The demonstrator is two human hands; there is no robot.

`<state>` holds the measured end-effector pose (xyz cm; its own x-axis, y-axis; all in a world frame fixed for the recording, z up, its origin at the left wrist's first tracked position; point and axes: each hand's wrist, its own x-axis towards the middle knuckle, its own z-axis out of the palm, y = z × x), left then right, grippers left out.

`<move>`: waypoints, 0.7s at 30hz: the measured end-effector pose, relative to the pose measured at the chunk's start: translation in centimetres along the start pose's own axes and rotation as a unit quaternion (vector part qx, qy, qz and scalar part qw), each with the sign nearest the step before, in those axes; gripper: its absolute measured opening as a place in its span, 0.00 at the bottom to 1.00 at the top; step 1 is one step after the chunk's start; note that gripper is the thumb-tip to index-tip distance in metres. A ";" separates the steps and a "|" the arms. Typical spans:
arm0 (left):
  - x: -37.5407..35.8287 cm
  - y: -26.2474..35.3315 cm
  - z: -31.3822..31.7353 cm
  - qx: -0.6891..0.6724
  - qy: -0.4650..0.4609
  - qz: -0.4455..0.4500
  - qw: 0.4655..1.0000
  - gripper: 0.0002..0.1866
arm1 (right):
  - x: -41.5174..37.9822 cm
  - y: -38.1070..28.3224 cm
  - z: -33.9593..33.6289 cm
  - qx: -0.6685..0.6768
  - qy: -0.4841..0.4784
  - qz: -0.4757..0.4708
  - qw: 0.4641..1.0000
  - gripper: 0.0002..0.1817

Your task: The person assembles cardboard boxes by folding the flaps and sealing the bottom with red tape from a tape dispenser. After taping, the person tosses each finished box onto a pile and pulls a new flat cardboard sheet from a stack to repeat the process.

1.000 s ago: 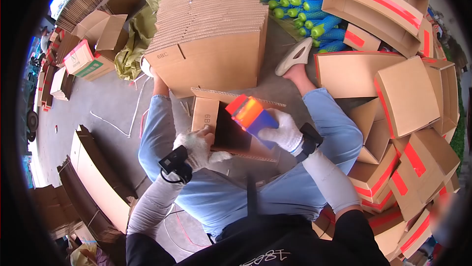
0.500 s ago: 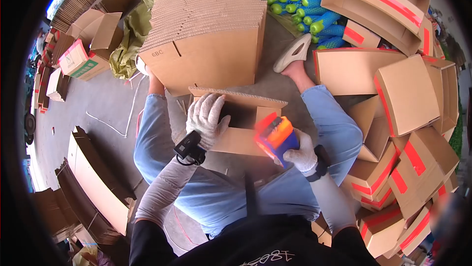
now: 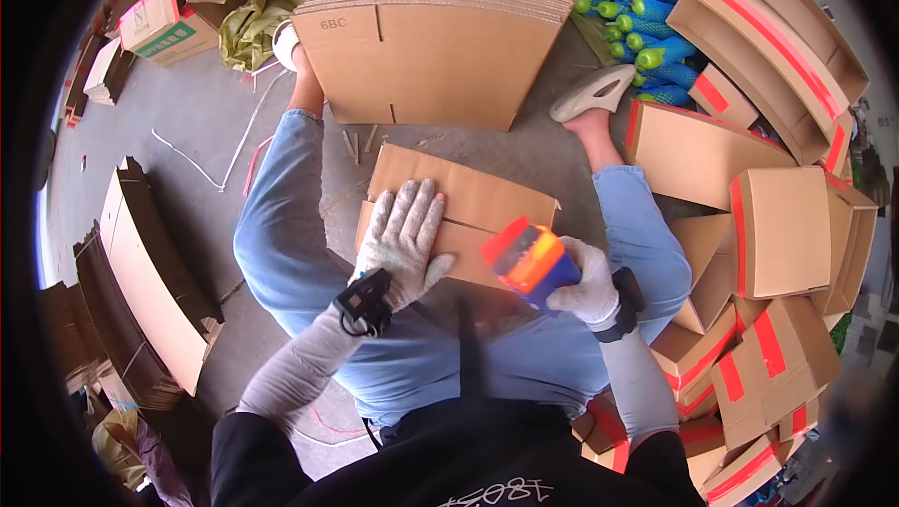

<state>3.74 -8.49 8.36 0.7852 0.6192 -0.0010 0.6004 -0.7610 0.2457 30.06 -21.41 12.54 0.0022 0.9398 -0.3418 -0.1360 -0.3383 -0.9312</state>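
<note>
A cardboard box (image 3: 478, 187) lies between my legs, its top flaps folded down so that they almost meet along a seam. Gloved in grey-white, my left hand (image 3: 405, 243) presses flat on these flaps, fingers stretched out. My right hand (image 3: 585, 284), also gloved, is wrapped round a blue and orange tape dispenser (image 3: 536, 264) with red tape at its front. The dispenser overlaps the box's right side in this view. Both wrists carry black straps with devices.
A tall stack of flat cardboard (image 3: 431, 67) stands ahead. Boxes with red tape (image 3: 782, 226) are piled on the right. Green items in blue netting (image 3: 655, 15) lie at the back right. Long folded cardboard (image 3: 154, 273) lies left, and a cardboard carton (image 3: 169, 29) stands at the back left.
The box's raised flaps have been folded down, and my left hand now lies flat on them. The dispenser stays in my right hand. The view has shifted.
</note>
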 end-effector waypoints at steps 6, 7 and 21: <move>0.5 0.5 0.3 -0.008 0.039 -0.022 0.999 0.42 | 3.5 -4.7 -0.1 0.059 -0.028 -0.012 0.998 0.39; 0.5 0.4 0.4 -0.016 0.044 -0.021 0.999 0.41 | 4.7 -5.1 -0.6 0.017 -0.049 0.007 0.999 0.38; 0.5 1.7 0.2 -0.654 0.210 -0.170 0.707 0.30 | 8.2 -7.0 1.2 -0.236 -0.109 0.058 0.964 0.19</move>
<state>5.22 -9.50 8.56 0.3491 0.9355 -0.0556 -0.1254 0.1054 0.9865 29.80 -11.23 16.39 -0.2005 0.8649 -0.4601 0.3432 -0.3779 -0.8599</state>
